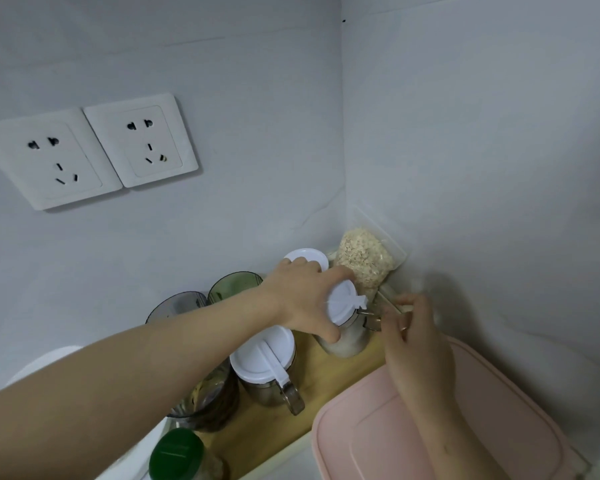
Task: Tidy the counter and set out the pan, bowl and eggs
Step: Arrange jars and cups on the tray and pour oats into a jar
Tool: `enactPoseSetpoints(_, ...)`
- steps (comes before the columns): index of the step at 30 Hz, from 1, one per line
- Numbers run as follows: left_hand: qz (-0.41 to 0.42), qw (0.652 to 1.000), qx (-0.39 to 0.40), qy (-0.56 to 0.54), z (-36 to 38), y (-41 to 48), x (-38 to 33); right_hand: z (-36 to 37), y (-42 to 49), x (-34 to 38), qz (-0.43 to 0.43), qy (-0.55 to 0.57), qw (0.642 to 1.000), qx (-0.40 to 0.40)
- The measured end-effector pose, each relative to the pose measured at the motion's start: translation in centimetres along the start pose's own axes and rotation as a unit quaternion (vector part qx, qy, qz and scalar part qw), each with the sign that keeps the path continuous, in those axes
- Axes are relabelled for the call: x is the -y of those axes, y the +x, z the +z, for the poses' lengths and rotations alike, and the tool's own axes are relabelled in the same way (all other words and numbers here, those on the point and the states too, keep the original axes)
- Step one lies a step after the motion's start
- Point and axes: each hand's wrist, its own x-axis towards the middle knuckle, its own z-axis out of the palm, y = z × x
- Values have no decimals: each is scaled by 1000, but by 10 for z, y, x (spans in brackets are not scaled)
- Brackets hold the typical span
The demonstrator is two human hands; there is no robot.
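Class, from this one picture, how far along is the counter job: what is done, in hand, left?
Done: other jars stand on the wooden tray. In hand: the left hand grips the corner jar; the right hand pinches its metal handle. Left: no pan, bowl or eggs in view yet.

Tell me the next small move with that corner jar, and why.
Probably settle the jar on the wooden tray and let go: the left hand grips its lid, the right hand pinches its metal handle, and it stands at the tray's far end beside the oats bag.
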Motion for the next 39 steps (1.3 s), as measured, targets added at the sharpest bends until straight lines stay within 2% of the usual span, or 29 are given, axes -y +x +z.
enactPoseSetpoints(3,11,998,-15,58,5,1,0,0,2,-2,1,-35,999,-32)
enactPoseSetpoints(7,6,996,-8,88,15,2,0,2,2,-3,-11,-47,999,-15)
enactPoseSetpoints(15,11,996,-41,74,21,4,-2,4,5,-6,4,-54,999,-3)
enactPoseSetpoints(21,-14,999,41,22,28,9,2,5,5,-7,4,-64,998,5)
enactPoseSetpoints(33,-92,994,33,-55,41,12,-4,5,6,-7,-2,-66,998,2)
enactPoseSetpoints(39,-101,994,20,-47,44,12,-6,6,6,-9,-6,-74,997,-3)
